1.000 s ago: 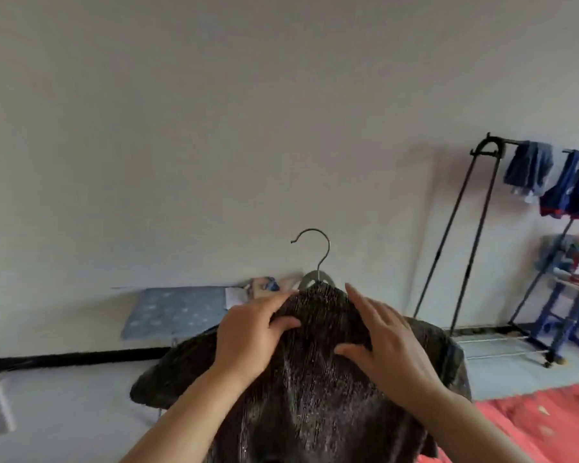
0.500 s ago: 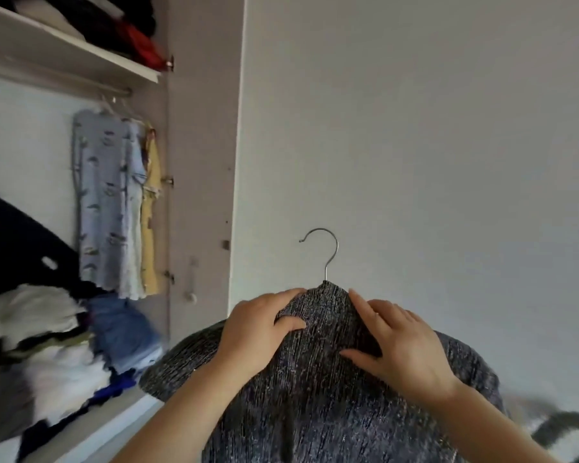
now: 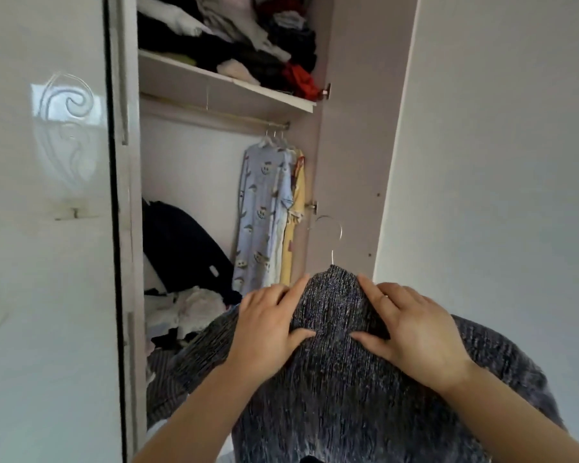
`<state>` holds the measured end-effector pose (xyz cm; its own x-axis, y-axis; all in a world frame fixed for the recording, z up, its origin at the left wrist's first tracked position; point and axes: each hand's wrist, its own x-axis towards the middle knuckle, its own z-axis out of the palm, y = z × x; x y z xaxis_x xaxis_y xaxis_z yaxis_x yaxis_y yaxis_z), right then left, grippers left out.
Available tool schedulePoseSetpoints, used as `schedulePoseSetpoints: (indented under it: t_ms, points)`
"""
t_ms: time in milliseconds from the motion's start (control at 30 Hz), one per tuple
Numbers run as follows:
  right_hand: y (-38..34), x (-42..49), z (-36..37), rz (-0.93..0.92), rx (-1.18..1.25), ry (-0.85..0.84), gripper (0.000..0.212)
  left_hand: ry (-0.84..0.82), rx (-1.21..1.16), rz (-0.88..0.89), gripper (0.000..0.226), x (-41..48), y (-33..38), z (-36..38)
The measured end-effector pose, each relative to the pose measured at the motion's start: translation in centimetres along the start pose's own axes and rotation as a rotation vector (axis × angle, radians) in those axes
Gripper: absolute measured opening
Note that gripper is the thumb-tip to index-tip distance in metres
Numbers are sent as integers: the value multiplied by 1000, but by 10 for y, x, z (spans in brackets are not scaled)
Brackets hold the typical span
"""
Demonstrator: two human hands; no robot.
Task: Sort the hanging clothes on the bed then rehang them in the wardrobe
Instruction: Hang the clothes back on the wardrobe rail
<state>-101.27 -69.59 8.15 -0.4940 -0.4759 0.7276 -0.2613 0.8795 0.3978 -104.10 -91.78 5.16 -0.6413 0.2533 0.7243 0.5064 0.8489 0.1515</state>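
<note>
Swung round from the bare wall, the view now faces the open wardrobe (image 3: 348,145), where left hand (image 3: 268,332) and right hand (image 3: 418,335) grip the grey sweater (image 3: 335,389) at its shoulders, hanger hook (image 3: 341,233) just above the fingertips, rail (image 3: 234,115) well beyond them, hanging not yet done.

A dark grey ribbed sweater (image 3: 335,379) is sitting draped on a hanger, its wire hook (image 3: 337,240) pointing upright before the open wardrobe (image 3: 355,145). A blue patterned garment (image 3: 261,212) and a yellow garment (image 3: 297,208) are hanging at the right end of the rail (image 3: 214,114).
</note>
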Motion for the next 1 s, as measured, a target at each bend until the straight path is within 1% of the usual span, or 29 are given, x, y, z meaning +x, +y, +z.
schedulePoseSetpoints:
  t_ms: [100,333,533,700,933,1000]
  points:
    - [2,41,44,-17,-8,21,77,52,10,-13,83,31,-45,24]
    - [18,134,139,-52,-24,36,77,64,-50,-65,83,116,-131,62]
    - [36,202,222,-68,-3,41,79,93,17,-87,83,182,-194,102]
    - [55,259,304,-150,53,89,84,132,82,-114,81,237,-250,138]
    - [75,360,401,-174,131,174,80,170,227,-173,80,326,-329,175]
    - [78,391,426,-175,154,189,79,181,234,-195,80,348,-351,181]
